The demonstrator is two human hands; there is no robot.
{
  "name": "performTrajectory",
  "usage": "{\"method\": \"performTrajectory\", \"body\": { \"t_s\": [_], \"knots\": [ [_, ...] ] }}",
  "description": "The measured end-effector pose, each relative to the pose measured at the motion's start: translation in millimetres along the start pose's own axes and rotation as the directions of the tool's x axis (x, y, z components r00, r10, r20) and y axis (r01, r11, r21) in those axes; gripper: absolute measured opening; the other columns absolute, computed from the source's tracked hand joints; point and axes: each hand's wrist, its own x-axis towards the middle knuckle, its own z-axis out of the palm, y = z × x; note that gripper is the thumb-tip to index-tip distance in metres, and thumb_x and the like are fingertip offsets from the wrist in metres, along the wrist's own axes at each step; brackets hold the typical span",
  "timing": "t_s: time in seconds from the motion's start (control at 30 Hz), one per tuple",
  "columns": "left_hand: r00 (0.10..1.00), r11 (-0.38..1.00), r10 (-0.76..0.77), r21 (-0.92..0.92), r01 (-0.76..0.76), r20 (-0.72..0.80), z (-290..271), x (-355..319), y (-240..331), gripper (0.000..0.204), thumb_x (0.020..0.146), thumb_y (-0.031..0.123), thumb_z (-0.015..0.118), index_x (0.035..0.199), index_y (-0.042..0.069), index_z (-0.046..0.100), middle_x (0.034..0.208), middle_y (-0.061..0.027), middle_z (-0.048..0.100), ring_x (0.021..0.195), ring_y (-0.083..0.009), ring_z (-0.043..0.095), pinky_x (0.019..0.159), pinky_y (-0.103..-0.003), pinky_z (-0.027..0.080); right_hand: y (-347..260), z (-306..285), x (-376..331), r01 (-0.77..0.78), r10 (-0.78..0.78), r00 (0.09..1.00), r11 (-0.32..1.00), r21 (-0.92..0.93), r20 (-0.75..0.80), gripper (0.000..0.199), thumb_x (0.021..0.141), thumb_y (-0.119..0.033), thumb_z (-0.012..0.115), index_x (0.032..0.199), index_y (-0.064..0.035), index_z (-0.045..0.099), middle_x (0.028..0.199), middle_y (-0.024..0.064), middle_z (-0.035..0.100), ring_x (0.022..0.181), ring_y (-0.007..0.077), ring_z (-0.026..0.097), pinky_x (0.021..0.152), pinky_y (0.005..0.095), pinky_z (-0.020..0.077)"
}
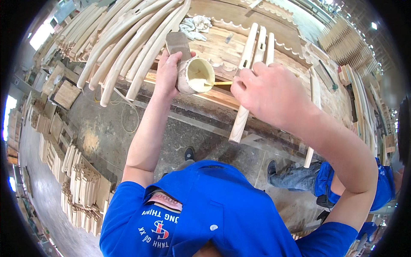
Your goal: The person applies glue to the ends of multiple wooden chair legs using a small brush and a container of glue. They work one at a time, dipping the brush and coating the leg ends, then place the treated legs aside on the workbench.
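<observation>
My left hand (168,73) is closed around a cup (183,77) with a stained outside, tipped so that its mouth faces right. Pale cream paste, like wood glue, coats its inside. A flat brownish piece (177,43) sticks up beside the cup above my thumb; I cannot tell whether it is joined to the cup. Pinched in my right hand (265,85) is a thin yellow stick (221,83), its tip inside the cup's mouth. Below my right hand, a pale round-ended wooden leg (239,124) juts over the bench's near edge.
Curved wooden parts (141,47) are piled at the left of the bench (222,51). A crumpled cloth (195,28) lies at the back, scalloped wooden strips behind it. A hammer (327,75) rests at the right. Another person (299,177) in blue stands close on my right. Wood stacks (83,184) stand lower left.
</observation>
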Motion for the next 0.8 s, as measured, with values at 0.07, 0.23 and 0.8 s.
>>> {"method": "performTrajectory", "body": {
  "t_s": [0.07, 0.23, 0.8],
  "knots": [
    [0.999, 1.000, 0.020, 0.003, -0.020, -0.025, 3, 1, -4, 0.032, 0.095, 0.010, 0.036, 0.126, 0.004, 0.040, 0.107, -0.0189, 0.063, 0.098, -0.0257, 0.064, 0.083, -0.038, 0.055, -6, -4, -2, 0.012, -0.012, 1.000, 1.000, 0.013, -0.011, 0.005, 0.070, -0.012, 0.063, 0.070, -0.0072, 0.064, 0.070, 0.0067, 0.062, 0.071, 0.0206, 0.064, 0.055, 0.0302, 0.0505],
    [0.999, 1.000, 0.006, 0.001, -0.006, -0.046, 12, -3, -13, 0.032, 0.093, 0.009, 0.038, 0.125, 0.004, 0.042, 0.103, -0.0161, 0.063, 0.093, -0.0222, 0.063, 0.080, -0.036, 0.054, -13, -4, 4, 0.049, -0.044, 0.995, 0.997, 0.055, -0.089, 0.006, 0.066, -0.011, 0.063, 0.069, -0.0062, 0.063, 0.065, 0.0069, 0.060, 0.066, 0.0206, 0.063, 0.051, 0.0300, 0.0495],
    [0.998, 0.997, 0.034, 0.072, -0.030, -0.047, 7, -31, -5, 0.032, 0.095, 0.009, 0.037, 0.126, 0.004, 0.040, 0.104, -0.0151, 0.061, 0.092, -0.0205, 0.063, 0.080, -0.034, 0.054, 13, 16, 28, -0.140, 0.156, 0.971, 0.985, 0.099, -0.180, 0.012, 0.078, -0.014, 0.057, 0.086, -0.0205, 0.063, 0.072, 0.0034, 0.057, 0.069, 0.0198, 0.063, 0.055, 0.0313, 0.0509]
  ]
}}
